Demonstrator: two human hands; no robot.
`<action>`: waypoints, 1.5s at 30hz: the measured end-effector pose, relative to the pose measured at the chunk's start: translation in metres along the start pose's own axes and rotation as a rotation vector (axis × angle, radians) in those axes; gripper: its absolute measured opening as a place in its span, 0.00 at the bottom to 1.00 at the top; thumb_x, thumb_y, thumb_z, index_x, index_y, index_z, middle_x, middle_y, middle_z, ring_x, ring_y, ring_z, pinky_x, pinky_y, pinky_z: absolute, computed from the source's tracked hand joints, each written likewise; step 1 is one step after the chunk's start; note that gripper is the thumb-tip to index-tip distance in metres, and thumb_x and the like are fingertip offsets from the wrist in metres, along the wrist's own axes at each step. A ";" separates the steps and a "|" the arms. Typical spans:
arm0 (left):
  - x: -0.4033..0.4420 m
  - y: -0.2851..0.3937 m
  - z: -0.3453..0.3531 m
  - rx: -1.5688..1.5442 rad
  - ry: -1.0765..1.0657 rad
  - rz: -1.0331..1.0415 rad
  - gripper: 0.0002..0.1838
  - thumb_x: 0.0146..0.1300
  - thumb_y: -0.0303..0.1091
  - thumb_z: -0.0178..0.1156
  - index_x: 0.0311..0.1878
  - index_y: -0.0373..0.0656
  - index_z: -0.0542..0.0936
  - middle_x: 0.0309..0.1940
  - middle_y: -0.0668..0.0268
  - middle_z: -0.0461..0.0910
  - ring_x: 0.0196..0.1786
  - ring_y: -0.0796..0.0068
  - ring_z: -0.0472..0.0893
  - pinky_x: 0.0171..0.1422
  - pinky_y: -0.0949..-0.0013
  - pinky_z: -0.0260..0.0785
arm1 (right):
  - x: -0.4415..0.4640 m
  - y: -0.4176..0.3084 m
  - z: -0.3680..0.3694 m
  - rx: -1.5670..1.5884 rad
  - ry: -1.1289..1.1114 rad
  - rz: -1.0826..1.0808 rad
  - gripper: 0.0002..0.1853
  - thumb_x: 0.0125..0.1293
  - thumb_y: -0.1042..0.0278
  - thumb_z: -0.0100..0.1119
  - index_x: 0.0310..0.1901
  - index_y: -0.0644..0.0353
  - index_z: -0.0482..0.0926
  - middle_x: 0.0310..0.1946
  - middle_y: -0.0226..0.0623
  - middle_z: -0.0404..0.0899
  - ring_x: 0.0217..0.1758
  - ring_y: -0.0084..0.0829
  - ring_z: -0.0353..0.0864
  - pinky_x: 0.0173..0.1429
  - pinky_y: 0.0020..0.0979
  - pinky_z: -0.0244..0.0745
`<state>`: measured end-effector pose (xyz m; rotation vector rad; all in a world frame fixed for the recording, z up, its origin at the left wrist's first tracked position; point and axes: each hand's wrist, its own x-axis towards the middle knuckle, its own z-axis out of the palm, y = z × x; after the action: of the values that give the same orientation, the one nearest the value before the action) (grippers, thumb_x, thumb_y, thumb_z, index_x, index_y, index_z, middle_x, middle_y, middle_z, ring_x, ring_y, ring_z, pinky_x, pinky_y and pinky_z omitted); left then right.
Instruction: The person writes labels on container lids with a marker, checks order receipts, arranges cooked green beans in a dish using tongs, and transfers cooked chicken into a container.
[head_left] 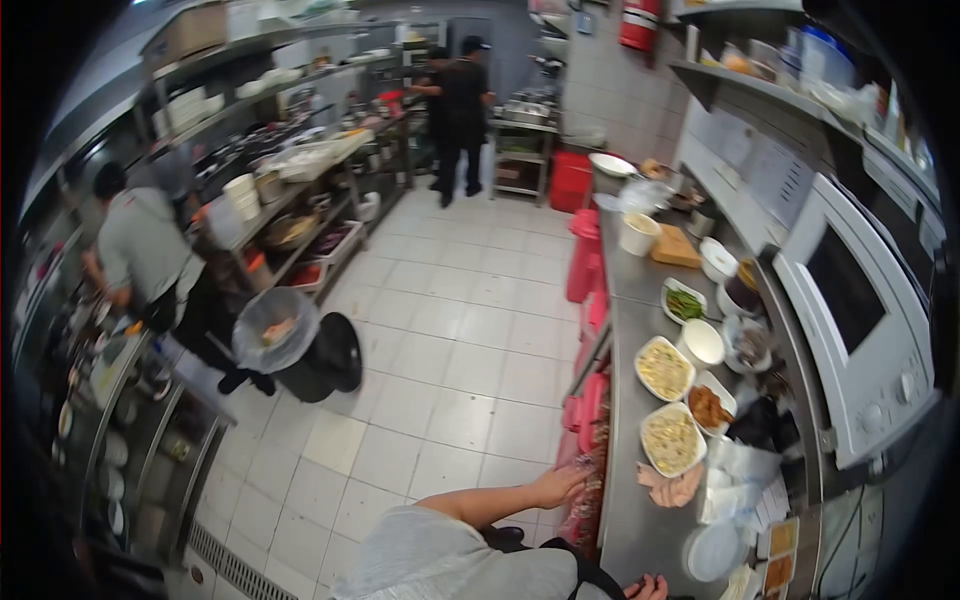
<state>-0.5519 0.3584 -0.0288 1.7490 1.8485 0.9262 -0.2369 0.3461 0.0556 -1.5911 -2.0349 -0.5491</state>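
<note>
My left hand (560, 486) reaches out low beside the counter's front edge, close to clear, reddish plastic-like material (588, 480) below it. Its fingers are blurred, so I cannot see whether they grip it. At the bottom edge, my right hand (648, 588) is partly cut off, fingers loosely bent and apart with nothing visible in them. It is by the steel counter (625, 500). On the counter stand two white bowls of pale mixed food, one nearer (672, 440) and one farther (665, 368). Next to them are a bowl of brown-orange food (710, 405) and a crumpled pinkish cloth or glove (672, 486).
A white microwave (850, 320) stands at right, near a round lid (715, 552). Farther along are green vegetables (684, 302) and a wooden block (676, 247). Red bins (585, 255) line the counter's side. A lined bin (285, 340) and a co-worker (150, 250) are left; people (460, 110) stand behind.
</note>
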 end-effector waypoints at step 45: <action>0.179 -0.141 -0.141 -1.229 0.189 -0.734 0.24 0.64 0.47 0.51 0.61 0.50 0.65 0.57 0.62 0.71 0.57 0.61 0.73 0.57 0.54 0.62 | 0.019 -0.071 0.052 0.423 -0.017 0.201 0.06 0.42 0.76 0.54 0.25 0.55 0.76 0.38 0.36 0.72 0.50 0.41 0.68 0.59 0.43 0.51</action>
<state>-0.7701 0.5125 -0.0095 0.2335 1.2743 1.4262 -0.3167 0.3751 0.0250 -1.5132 -1.8211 -0.0255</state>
